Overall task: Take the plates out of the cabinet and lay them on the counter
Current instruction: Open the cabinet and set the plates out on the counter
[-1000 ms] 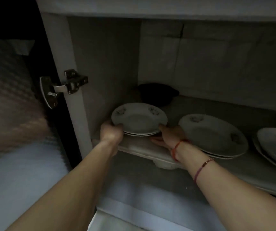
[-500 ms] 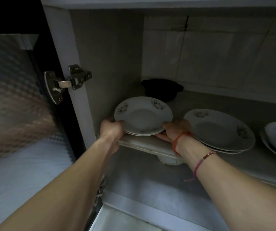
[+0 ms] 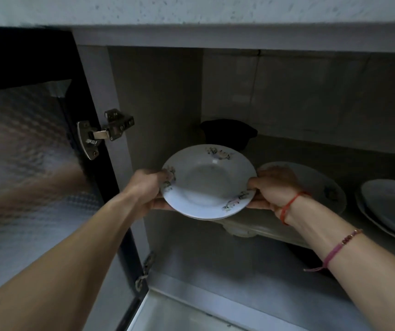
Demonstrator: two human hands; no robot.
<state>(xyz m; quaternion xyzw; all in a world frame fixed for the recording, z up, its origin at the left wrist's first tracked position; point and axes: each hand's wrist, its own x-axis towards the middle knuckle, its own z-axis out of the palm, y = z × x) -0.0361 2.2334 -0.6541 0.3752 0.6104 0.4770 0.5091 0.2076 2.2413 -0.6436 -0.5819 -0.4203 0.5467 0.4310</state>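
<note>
Now your left hand [image 3: 147,187] and right hand [image 3: 274,187] gripped opposite rims of the plates [image 3: 207,181], which had risen off the shelf [image 3: 272,231] and cleared its front edge, so the counter [image 3: 191,8] came next.

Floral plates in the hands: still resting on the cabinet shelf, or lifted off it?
Lifted off. The floral plates are gripped at opposite rims by left hand and right hand, held clear of the shelf.
</note>
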